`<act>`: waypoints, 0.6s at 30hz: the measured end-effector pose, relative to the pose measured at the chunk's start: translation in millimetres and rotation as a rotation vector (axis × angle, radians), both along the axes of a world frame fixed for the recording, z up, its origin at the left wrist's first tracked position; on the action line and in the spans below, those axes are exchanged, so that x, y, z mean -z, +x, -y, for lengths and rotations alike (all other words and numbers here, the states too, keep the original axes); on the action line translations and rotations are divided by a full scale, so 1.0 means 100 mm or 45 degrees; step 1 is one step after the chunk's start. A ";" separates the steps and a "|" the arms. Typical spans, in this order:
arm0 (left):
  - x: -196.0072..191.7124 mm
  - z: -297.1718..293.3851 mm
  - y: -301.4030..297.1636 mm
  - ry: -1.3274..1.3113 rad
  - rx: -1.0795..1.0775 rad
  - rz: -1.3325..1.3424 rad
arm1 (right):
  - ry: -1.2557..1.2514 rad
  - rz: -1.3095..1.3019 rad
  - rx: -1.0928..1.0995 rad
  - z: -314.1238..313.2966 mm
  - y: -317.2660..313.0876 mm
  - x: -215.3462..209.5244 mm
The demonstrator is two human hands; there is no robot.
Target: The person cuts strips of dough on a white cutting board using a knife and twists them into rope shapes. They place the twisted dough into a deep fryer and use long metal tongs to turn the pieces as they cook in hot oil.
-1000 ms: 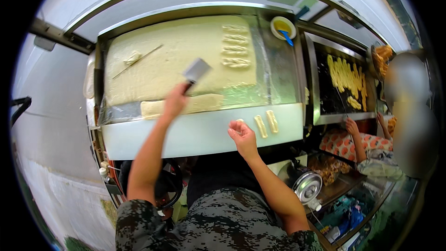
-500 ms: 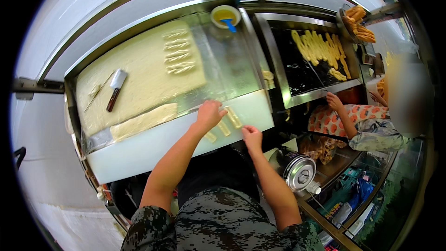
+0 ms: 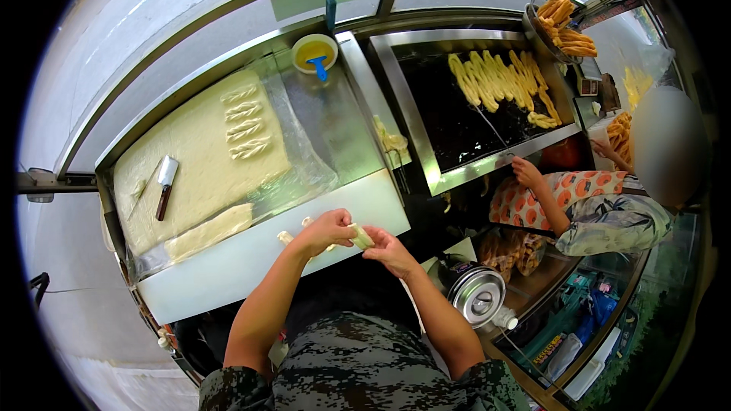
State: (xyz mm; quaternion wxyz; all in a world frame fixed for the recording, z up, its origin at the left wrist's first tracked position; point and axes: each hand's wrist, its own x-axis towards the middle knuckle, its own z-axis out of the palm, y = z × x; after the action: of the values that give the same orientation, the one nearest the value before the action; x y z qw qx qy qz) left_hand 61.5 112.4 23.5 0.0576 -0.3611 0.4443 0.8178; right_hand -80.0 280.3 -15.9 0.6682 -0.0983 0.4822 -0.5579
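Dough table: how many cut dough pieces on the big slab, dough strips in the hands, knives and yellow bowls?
Cut dough pieces on the slab: 4
Dough strip held by left hand and right hand: 1
Knife: 1
Yellow bowl: 1
Total: 7

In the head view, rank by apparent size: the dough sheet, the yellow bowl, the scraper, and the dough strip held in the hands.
1. Dough sheet, by far the largest.
2. Yellow bowl.
3. Scraper, longer than the bowl but thinner, so these two are close.
4. Dough strip, smallest, partly hidden by the left hand and right hand.
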 end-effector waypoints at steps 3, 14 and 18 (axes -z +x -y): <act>-0.06 -0.04 -0.14 0.089 -0.199 -0.062 | -0.016 0.239 -0.098 -0.02 -0.18 -0.14; -0.05 -0.16 -0.75 -1.040 0.370 -0.144 | -0.107 0.149 0.272 0.06 -0.70 -0.10; 0.03 -0.21 -0.79 -0.570 -0.060 -0.168 | 0.032 -0.192 0.343 0.09 -0.78 -0.06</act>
State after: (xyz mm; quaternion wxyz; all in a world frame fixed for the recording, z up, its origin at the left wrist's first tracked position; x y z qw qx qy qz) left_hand -17.2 133.5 20.5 -0.0724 -0.3208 0.6089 0.7218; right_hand -157.7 271.5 -9.7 0.5505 -0.0658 0.5467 -0.6275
